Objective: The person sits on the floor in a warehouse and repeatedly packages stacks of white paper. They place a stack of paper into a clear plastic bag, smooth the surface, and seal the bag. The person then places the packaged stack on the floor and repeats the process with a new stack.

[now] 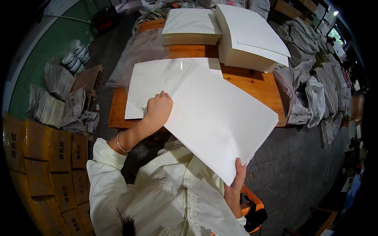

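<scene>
Large white paper sheet (pixel 220 122), flat, tilted, my right hand (pixel 235 185) fingers pinching its corner, left hand (pixel 158 110) gripping its edge, two paper stacks (pixel 191 25) on wooden bench (pixel 252 82).

Light is moderate and even, with soft shadows. A bright lamp (pixel 335 13) glares at one o'clock. A glossy streak shines on the flat white sheet (pixel 181 65) near twelve. Fisheye bending curves the wooden table (pixel 256 84); corners fall black, and the rim blurs at three o'clock.
</scene>
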The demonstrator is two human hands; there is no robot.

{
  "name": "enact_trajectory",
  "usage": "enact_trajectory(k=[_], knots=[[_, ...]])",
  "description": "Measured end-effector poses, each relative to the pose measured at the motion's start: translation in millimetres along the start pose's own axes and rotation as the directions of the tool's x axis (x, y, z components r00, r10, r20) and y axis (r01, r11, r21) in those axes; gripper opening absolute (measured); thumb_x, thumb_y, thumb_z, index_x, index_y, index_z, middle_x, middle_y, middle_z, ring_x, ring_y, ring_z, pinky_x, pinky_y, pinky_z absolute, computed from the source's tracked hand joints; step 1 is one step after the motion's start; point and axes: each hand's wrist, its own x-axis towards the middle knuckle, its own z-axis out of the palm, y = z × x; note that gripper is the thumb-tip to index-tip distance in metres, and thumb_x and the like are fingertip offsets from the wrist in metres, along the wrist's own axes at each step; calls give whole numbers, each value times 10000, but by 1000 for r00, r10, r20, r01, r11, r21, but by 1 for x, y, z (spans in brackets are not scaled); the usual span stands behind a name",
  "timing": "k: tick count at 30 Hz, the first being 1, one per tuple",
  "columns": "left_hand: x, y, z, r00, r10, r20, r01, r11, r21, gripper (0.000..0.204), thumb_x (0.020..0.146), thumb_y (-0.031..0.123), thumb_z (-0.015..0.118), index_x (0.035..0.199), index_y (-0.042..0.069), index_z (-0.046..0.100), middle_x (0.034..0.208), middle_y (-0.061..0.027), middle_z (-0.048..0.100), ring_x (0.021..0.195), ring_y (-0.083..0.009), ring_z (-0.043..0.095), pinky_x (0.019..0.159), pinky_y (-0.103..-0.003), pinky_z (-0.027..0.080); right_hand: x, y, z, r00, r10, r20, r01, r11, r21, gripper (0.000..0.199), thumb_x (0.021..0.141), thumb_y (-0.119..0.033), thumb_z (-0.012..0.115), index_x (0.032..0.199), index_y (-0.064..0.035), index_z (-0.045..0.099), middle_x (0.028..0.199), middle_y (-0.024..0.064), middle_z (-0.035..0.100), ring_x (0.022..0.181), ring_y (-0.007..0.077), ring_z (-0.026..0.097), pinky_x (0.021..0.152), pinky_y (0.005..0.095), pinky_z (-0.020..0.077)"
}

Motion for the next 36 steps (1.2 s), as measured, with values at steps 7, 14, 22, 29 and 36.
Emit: enact_trajectory(k=[7, 14, 22, 29, 36], knots=[[13, -10, 14, 984, 17, -175, -27, 998, -55, 299, 747, 61, 581, 1020, -60, 609, 1106, -198, 625, 995, -284, 610, 615, -329, 557, 0, 4, -2, 999, 17, 28, -18, 1000, 24, 545, 924, -129, 524, 1402, -15, 288, 1279, 156, 488, 1120, 243, 544, 942, 362, 481], [40, -8, 17, 998, 61, -34, -67, 978, -195, 460, 838, 56, 483, 1266, -108, 444, 1352, -237, 454, 1233, -388, 458, 886, -469, 494, -5, 2, -1, 999, 1, 52, -1, 1000, -9, 520, 930, -108, 516, 1395, -12, 303, 1268, 140, 496, 1134, 224, 526, 941, 340, 466], [39, -3, 0, 990, -74, 121, 103, 963, -251, 481, 923, 173, 436, 1371, 6, 383, 1439, -199, 358, 1278, -410, 394, 993, -571, 372, 1, -5, -2, 999, -41, 27, 41, 999, -15, 486, 912, -111, 541, 1347, -1, 358, 1192, 139, 547, 1056, 205, 570, 892, 317, 485], [75, -25, 12, 981, -11, 195, 88, 917, -390, 502, 905, 111, 406, 1377, -46, 338, 1473, -202, 300, 1324, -384, 346, 998, -552, 379, 0, -5, -22, 998, -16, 66, 19, 999, -38, 486, 889, -88, 572, 1332, 10, 399, 1178, 139, 574, 1029, 199, 588, 883, 310, 484], [86, -6, 49, 998, -12, 59, 26, 971, -236, 498, 878, 47, 402, 1359, -72, 352, 1483, -195, 290, 1360, -321, 319, 1013, -550, 363, 0, 2, -17, 998, 17, 65, -15, 1000, -26, 460, 894, -76, 562, 1313, 22, 400, 1183, 144, 570, 1013, 209, 599, 879, 317, 502]])
